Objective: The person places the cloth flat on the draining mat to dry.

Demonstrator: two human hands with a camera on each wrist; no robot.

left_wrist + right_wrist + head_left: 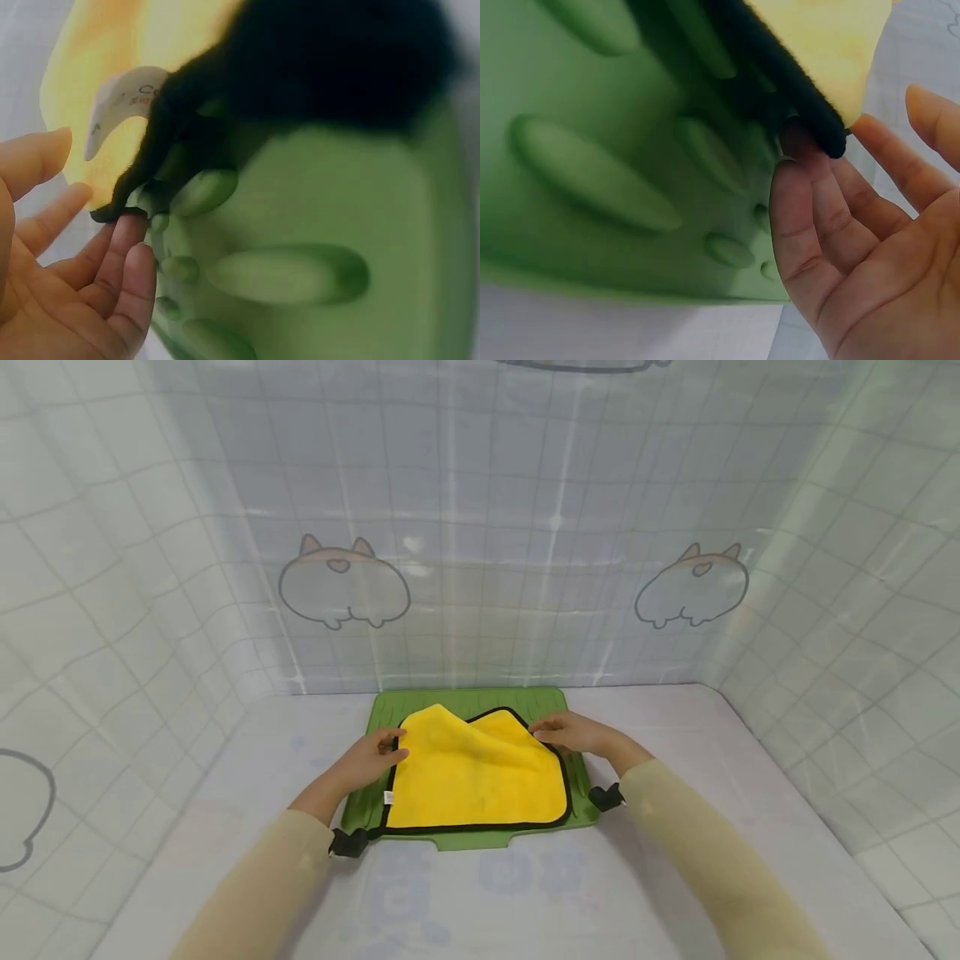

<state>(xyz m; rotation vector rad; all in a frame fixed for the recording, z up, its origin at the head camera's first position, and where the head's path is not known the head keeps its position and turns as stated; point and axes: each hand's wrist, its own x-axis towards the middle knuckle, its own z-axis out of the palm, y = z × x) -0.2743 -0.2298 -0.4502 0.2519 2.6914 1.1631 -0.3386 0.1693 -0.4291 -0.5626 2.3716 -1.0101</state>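
A yellow cloth with black edging lies over a green ribbed board, its far edge raised in folds. My left hand is at the cloth's left edge. In the left wrist view, the left fingertips touch the underside of the black edging, with the thumb apart. A white tag hangs from that edge. My right hand is at the upper right edge; in the right wrist view, its fingers reach under the edging while the thumb stands away from it.
The board lies on a pale table cover close to the back wall, which carries a grid and cartoon animal drawings. Side walls of the same sheet rise left and right. A dark wrist device sits at each cuff.
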